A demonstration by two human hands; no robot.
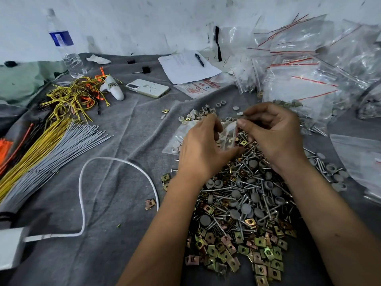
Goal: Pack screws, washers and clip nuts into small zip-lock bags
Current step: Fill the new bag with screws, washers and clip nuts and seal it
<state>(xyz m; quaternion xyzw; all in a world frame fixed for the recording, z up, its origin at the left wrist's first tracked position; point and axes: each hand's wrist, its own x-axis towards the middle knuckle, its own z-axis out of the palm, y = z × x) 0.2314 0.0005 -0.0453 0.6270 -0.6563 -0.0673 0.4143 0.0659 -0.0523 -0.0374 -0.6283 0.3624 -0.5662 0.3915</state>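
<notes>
Hiding bag (pixel 227 137) between blurred hands

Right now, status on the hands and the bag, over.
Left hand and right hand both pinch the small bag over the hardware pile. Bag holds some parts. Nothing in the way.

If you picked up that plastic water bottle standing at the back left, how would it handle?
The water bottle looks almost empty, so probably light. Tall, narrow and standing upright on rumpled grey cloth, it would likely tip if nudged. Its thin clear wall may crumple under fingers.
</notes>
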